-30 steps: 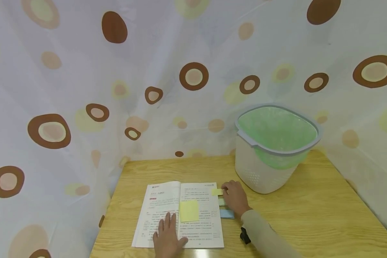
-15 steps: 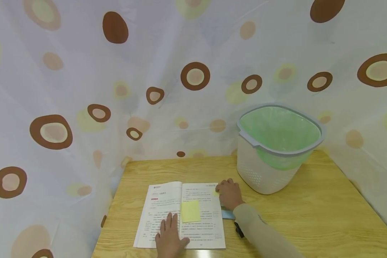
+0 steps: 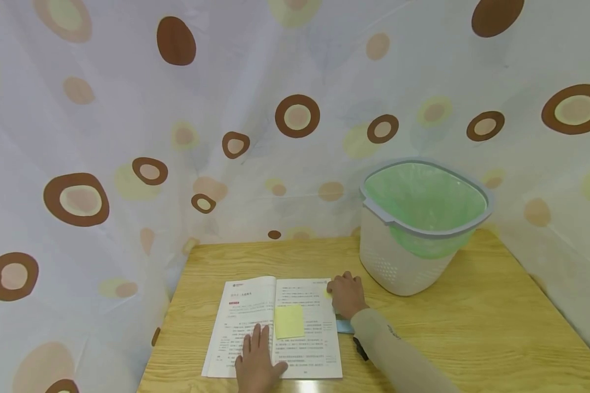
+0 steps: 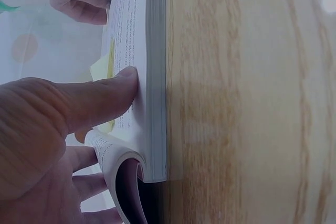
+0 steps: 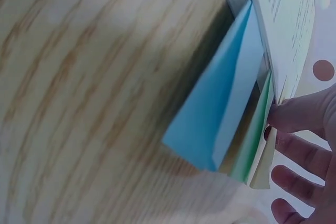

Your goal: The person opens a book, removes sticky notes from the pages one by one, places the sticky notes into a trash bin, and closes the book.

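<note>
Together, Two Hands Attend to an Open Book

A person's left hand (image 3: pixel 257 361), fingers spread and gripping nothing, rests across the book (image 3: pixel 312 367) at the lower centre of the head view, its thumb on the right-hand page near the bottom edge. Higher and just right of centre, the right hand (image 3: pixel 347 295) pinches a pale yellow tab (image 5: pixel 263 170) between thumb and index finger at the book's outer page edge. Just beside it, a green tab (image 5: pixel 254 153) juts from the same side, and a creased blue tab (image 5: pixel 215 114) fills the middle of the right wrist view.

A square yellow sticky note (image 3: pixel 289 322) lies on the right-hand page by the spine, near the left fingertips. A beige sleeve (image 3: pixel 398 349) reaches in from the lower right. All rest on a wood-grain table (image 3: pixel 487 322), where a pale basket (image 3: pixel 390 259) with a grey rim and green lining (image 3: pixel 425 191) stands at the right of the frame. Behind, a white sheet (image 3: pixel 248 71) with brown, tan and yellow spots spans the upper frame.
</note>
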